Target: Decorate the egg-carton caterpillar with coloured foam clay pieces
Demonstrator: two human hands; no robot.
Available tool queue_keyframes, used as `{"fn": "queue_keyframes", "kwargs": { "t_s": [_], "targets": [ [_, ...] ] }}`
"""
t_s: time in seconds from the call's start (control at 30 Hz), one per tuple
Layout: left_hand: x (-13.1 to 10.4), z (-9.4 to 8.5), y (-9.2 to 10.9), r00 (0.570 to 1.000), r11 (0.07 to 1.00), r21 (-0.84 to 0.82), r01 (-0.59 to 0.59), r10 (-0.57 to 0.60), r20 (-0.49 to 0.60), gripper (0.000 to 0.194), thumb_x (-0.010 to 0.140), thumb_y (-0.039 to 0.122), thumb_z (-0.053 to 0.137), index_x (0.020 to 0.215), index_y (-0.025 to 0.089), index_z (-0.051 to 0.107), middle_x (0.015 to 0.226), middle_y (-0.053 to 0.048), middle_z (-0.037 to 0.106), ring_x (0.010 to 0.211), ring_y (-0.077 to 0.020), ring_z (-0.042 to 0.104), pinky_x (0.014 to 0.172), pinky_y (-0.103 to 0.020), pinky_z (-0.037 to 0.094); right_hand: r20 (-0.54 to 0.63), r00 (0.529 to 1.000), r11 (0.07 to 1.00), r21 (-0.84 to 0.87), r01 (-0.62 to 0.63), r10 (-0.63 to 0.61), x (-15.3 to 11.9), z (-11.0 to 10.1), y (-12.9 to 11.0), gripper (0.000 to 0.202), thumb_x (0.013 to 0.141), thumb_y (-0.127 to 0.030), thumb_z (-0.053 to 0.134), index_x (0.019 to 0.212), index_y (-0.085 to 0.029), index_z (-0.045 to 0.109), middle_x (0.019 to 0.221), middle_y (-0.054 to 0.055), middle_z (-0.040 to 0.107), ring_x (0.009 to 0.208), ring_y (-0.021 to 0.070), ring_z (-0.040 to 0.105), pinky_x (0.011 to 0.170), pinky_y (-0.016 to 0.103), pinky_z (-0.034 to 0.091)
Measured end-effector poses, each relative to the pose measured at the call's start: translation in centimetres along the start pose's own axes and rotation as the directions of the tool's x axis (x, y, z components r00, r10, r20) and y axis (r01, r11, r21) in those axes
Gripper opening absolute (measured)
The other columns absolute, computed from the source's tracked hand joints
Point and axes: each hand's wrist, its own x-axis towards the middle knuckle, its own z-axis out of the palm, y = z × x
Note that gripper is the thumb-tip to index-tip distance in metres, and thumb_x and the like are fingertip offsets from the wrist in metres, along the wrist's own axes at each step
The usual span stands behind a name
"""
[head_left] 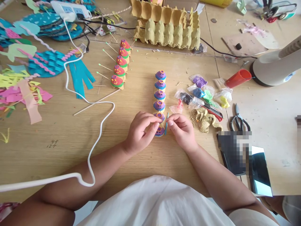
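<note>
A row of purple and blue egg-carton cups with small faces and orange rings runs toward me in the middle of the table. My left hand is at the near end of the row, its thumb and index finger close together over the second-nearest cup; anything between them is too small to make out. Just right of the row, my right hand pinches a thin blue strip, which stretches down beside the nearest cup. Farther back on the left stands a row of red and green cups with green-tipped sticks.
Bagged coloured clay, a cutter, torn carton scraps and scissors lie to the right. Egg cartons stand at the back. A white cable winds across the left. A red cup lies beside a grey-white device.
</note>
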Motion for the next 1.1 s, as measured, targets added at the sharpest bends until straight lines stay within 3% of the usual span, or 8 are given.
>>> {"fn": "queue_keyframes", "kwargs": {
  "t_s": [0.23, 0.63, 0.8, 0.93, 1.1],
  "targets": [
    [0.0, 0.03, -0.13, 0.996, 0.996, 0.02, -0.091, 0.091, 0.01, 0.017, 0.096, 0.028, 0.072, 0.112, 0.023, 0.069, 0.106, -0.005, 0.077, 0.099, -0.0195, 0.07, 0.091, -0.037, 0.053, 0.046, 0.999, 0.99, -0.14, 0.014, -0.007, -0.31, -0.05, -0.52, 0.043, 0.099, -0.05, 0.065, 0.07, -0.019, 0.066, 0.065, 0.0, 0.062, 0.058, 0.0107, 0.052, 0.058, 0.025, 0.045],
    [0.3, -0.22, 0.03, 0.994, 0.993, 0.046, -0.106, 0.106, 0.002, 0.002, 0.096, 0.025, 0.072, 0.095, 0.024, 0.074, 0.088, -0.001, 0.076, 0.087, -0.0169, 0.068, 0.084, -0.035, 0.053, 0.191, 0.958, 0.925, -0.274, 0.262, -0.215, -0.03, 0.02, -0.71, 0.031, 0.101, -0.035, 0.067, 0.075, -0.019, 0.07, 0.068, 0.001, 0.067, 0.062, 0.0114, 0.058, 0.062, 0.025, 0.047],
    [0.31, -0.07, 0.05, 0.992, 0.992, 0.032, -0.125, 0.125, -0.008, 0.007, 0.095, 0.024, 0.073, 0.102, 0.023, 0.074, 0.093, -0.002, 0.077, 0.09, -0.0172, 0.069, 0.085, -0.034, 0.053, 0.197, 0.961, 0.928, -0.283, 0.243, -0.192, 0.01, 0.0, -0.54, 0.035, 0.101, -0.04, 0.065, 0.073, -0.019, 0.069, 0.067, 0.002, 0.068, 0.063, 0.0124, 0.059, 0.063, 0.027, 0.048],
    [0.29, -0.12, 0.05, 0.991, 0.99, 0.025, -0.136, 0.136, -0.01, 0.004, 0.094, 0.021, 0.074, 0.097, 0.023, 0.074, 0.089, -0.001, 0.076, 0.087, -0.0163, 0.068, 0.084, -0.034, 0.052, 0.201, 0.967, 0.938, -0.275, 0.212, -0.159, 0.0, -0.05, -0.63, 0.038, 0.103, -0.042, 0.063, 0.072, -0.019, 0.069, 0.068, 0.002, 0.069, 0.064, 0.0132, 0.061, 0.065, 0.028, 0.05],
    [0.33, -0.33, 0.04, 0.991, 0.99, 0.048, -0.131, 0.132, -0.025, 0.004, 0.094, 0.02, 0.074, 0.095, 0.023, 0.074, 0.088, -0.001, 0.075, 0.085, -0.0155, 0.068, 0.083, -0.034, 0.053, 0.169, 0.984, 0.978, -0.192, 0.085, -0.052, -0.19, -0.08, -0.54, 0.036, 0.101, -0.047, 0.063, 0.081, -0.019, 0.074, 0.076, 0.005, 0.073, 0.071, 0.0146, 0.067, 0.069, 0.029, 0.054]
  ]
}}
